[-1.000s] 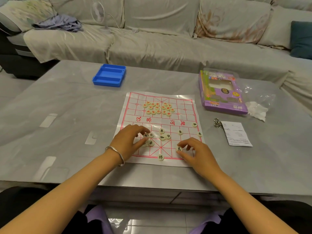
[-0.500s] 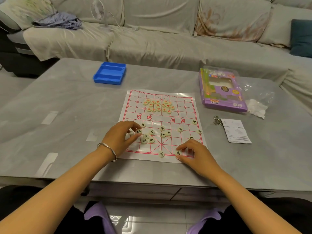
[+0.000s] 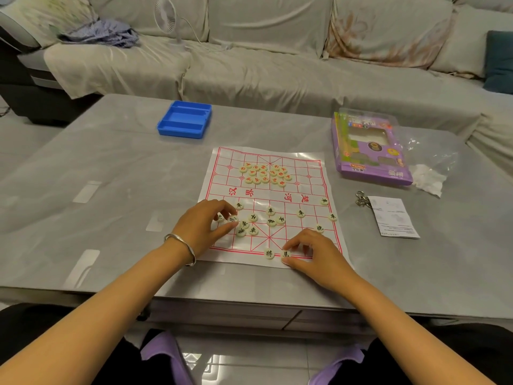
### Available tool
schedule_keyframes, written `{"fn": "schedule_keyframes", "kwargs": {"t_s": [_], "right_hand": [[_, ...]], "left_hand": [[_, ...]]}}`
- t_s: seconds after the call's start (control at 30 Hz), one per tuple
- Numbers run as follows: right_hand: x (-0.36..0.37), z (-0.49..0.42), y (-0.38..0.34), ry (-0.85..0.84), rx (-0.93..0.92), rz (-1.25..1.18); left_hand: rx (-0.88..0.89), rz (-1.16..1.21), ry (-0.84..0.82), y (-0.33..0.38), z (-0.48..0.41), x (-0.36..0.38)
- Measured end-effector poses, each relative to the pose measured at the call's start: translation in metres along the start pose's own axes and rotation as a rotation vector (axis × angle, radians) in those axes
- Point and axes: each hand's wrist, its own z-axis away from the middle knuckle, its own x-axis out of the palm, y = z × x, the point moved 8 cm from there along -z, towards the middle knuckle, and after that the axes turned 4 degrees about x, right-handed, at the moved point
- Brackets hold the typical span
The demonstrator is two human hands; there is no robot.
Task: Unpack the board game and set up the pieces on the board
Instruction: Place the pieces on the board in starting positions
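Since half a second ago the right hand [image 3: 313, 255] has slid its black-lettered disc [image 3: 285, 254] along the near border line of the board sheet [image 3: 305, 168]. The disc now sits just beside the general piece [image 3: 268, 253], which lies directly left of that grip. Thumb and forefinger pinch the disc from its near and far sides, and it lies flat on the sheet. The other fingers are curled beside it.

The left hand [image 3: 204, 226], which lay over the loose black pieces [image 3: 249, 227] a second ago, now pinches one pale disc, the picked piece [image 3: 232, 218], between thumb tip and forefinger. Whether this piece touches the sheet I cannot tell. The loose black pieces lie just right of this grip. More of them are scattered beyond the right grip, out toward the sheet's right edge.

A heap of red pieces [image 3: 265, 173] sits on the far half, well beyond both grips and between them.

Off the sheet, a blue tray [image 3: 184, 120] lies far beyond the left grip on the grey table [image 3: 97, 176]. A purple box [image 3: 369, 151] and a clear bag [image 3: 429, 165] lie beyond the right grip, to its right. Nearer on that side lie a leaflet [image 3: 394, 218] and metal rings [image 3: 363, 200]. A silver bangle [image 3: 181, 245] circles the left wrist.
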Motion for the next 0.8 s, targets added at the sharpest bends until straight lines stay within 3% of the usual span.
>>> {"fn": "schedule_keyframes", "kwargs": {"t_s": [0.47, 0.67, 0.8], "right_hand": [[-0.004, 0.000, 0.005, 0.011, -0.008, 0.012], [-0.003, 0.000, 0.005, -0.001, -0.003, 0.027], [-0.003, 0.000, 0.004, 0.002, -0.008, 0.027]], "left_hand": [[0.022, 0.010, -0.024, 0.002, 0.000, 0.004], [0.083, -0.042, -0.271, 0.010, 0.008, 0.027], [0.069, -0.075, -0.266, 0.009, 0.006, 0.027]]}}
